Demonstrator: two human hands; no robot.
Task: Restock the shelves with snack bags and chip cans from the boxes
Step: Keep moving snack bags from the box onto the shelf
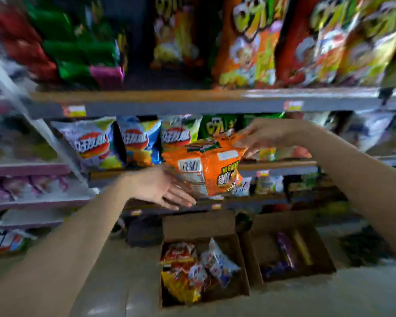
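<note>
Shelves point(192, 101) carry snack bags point(92, 143); floor point(124, 271) — two boxes point(242, 271).

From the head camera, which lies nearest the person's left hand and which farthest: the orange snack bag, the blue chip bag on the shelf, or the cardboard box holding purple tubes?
Measured from the left hand:
1. Orange snack bag, touching it.
2. Blue chip bag, above on the shelf.
3. Cardboard box with purple tubes, lower right on the floor.

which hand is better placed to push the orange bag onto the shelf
Right. The right hand pinches the orange bag at its top edge, level with the middle shelf. The left hand only supports it from below with straight fingers.
</note>
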